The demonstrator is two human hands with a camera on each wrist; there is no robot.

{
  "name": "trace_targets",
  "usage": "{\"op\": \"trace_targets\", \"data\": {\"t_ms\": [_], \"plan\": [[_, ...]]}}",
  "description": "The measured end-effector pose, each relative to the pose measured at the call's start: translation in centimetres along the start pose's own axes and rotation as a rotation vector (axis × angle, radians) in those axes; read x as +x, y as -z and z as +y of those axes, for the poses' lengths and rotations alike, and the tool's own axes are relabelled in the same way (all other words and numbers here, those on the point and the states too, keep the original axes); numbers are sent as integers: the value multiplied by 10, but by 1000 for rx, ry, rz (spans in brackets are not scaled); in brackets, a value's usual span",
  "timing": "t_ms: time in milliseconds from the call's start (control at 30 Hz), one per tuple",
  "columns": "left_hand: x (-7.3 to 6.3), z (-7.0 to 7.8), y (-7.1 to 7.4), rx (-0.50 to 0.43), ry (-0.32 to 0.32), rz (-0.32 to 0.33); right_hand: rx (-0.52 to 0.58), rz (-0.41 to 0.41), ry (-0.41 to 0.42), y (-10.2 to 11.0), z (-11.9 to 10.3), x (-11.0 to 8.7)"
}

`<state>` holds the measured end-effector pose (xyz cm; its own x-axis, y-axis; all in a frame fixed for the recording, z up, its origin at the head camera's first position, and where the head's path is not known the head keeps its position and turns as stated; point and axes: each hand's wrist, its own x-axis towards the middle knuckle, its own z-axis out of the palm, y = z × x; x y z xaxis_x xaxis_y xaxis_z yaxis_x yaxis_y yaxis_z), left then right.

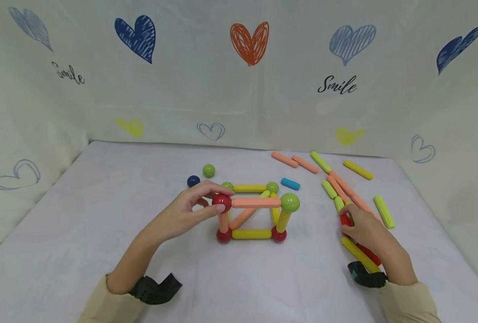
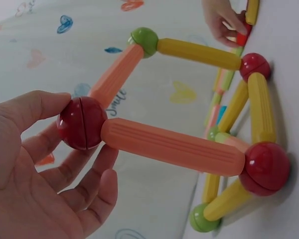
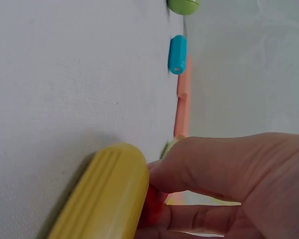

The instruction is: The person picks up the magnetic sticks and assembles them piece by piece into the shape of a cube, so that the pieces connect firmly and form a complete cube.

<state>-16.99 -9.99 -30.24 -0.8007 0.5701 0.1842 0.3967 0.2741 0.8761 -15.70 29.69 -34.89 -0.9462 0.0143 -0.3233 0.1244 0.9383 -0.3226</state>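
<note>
A box-like frame of toy building sticks and balls stands mid-table, with a salmon stick along its raised front edge. My left hand pinches the red ball at that edge's left end between thumb and fingers. From this ball another salmon stick runs down to a lower red ball. A green ball tops the front right corner, over a yellow upright. On the right, my right hand pinches a red stick, partly hidden by the fingers, beside a yellow stick.
Loose salmon, yellow and green sticks lie in a spread around the right hand, including a green stick to its right. A short blue stick lies behind the frame. Back left are a loose green ball and a dark blue ball.
</note>
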Motion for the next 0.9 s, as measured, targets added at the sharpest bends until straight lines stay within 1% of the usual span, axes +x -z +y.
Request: {"op": "trace_targets", "data": {"t_ms": [200, 333, 400, 467, 533, 633, 733, 767, 833, 900], "plan": [[0, 0, 0, -4, 9, -3, -64, 1, 2, 1, -1, 1], [1, -2, -1, -9, 7, -4, -32, 11, 6, 4, -3, -1], [1, -2, -1, -10, 7, -4, -7, 47, 17, 6, -6, -3], [2, -2, -1, -10, 9, -5, 22, 120, 40, 9, -12, -8], [2, -2, -1, -9, 16, -6, 61, 228, 78, 11, -21, -15], [1, -2, -2, -4, 25, -3, 127, 427, 183, 15, -38, -30], [2, -1, -2, 1, 29, 1, 186, 586, 315, 16, -58, -47], [2, -1, -2, 3, 29, 3, 197, 617, 356, 15, -65, -52], [1, -1, -3, 6, 29, 5, 216, 654, 430, 13, -78, -61], [1, -1, -4, 11, 29, 8, 211, 655, 490, 9, -90, -69]]}}
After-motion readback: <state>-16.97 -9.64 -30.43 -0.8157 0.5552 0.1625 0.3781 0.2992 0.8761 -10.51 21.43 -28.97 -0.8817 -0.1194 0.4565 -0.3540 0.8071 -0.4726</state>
